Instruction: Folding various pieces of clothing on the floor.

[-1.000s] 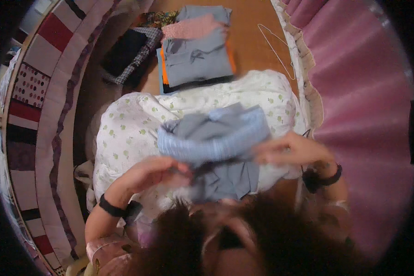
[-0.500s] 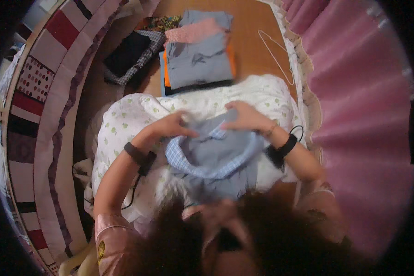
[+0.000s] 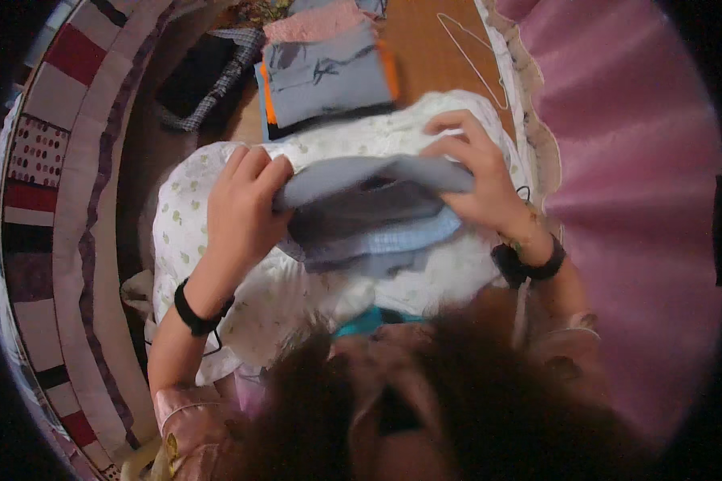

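Observation:
Between my two hands a grey garment [image 3: 329, 183] is held up, its upper edge folded over in a band. Pale blue checked cloth [image 3: 389, 238] shows along its lower inside. My left hand [image 3: 249, 192] is closed on the garment's left end, fingers bent over the edge. At the right end, my right hand [image 3: 477, 172] pinches the cloth, with some fingers raised above it. Below lies a white quilt [image 3: 196, 204] with green leaf-like prints, and the garment hangs just over it. Which kind of garment it is, I cannot tell.
Past the quilt stands a stack of folded clothes [image 3: 321, 80], grey, orange and pink. Left of it lies a folded black garment [image 3: 196, 80] with checked cloth. A white hanger [image 3: 477, 64] rests on the wooden surface. A pink curtain [image 3: 618, 200] hangs at the right.
My hands have moved apart to the garment's two ends and lifted its upper edge. The grey cloth now folds over, covering part of the checked lining. The view has shifted slightly.

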A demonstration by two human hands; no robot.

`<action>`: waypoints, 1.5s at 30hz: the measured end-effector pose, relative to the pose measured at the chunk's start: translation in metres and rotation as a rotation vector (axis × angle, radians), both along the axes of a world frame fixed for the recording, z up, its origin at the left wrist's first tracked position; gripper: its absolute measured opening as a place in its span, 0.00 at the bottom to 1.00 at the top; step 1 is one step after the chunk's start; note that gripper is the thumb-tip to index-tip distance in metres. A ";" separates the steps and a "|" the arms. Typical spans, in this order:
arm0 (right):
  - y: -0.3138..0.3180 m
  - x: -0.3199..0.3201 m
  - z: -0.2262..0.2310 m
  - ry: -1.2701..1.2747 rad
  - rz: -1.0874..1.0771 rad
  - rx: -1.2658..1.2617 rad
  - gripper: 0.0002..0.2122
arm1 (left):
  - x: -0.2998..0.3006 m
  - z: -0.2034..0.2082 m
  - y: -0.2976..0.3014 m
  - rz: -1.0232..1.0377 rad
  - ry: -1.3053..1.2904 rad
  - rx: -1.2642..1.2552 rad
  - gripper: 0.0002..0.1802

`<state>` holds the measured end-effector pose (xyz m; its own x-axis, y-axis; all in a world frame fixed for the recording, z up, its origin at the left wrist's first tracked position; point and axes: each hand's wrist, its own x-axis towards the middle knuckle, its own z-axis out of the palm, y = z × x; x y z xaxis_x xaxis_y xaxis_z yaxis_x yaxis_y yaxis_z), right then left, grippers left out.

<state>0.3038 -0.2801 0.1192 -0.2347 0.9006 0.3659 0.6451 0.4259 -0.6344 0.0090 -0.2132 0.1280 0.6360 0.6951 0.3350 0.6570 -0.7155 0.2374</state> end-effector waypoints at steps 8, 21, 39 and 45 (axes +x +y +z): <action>-0.087 0.013 -0.037 -0.356 0.607 -0.208 0.17 | -0.048 -0.077 -0.093 -0.594 0.301 -0.349 0.11; -0.062 0.000 -0.050 -0.051 0.224 -0.742 0.38 | -0.026 -0.073 -0.035 -0.136 0.111 -1.076 0.32; 0.000 0.014 -0.026 0.922 -0.071 -0.933 0.27 | -0.038 -0.022 0.011 0.240 -0.942 -1.680 0.24; 0.012 0.011 -0.033 0.934 -0.147 -0.975 0.28 | -0.035 -0.033 -0.001 0.233 -1.002 -1.685 0.39</action>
<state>0.3145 -0.2682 0.0866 -0.1325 0.8776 -0.4608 -0.1879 -0.4787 -0.8577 -0.0256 -0.2146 0.0948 0.5361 0.6642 -0.5211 -0.0898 0.6586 0.7471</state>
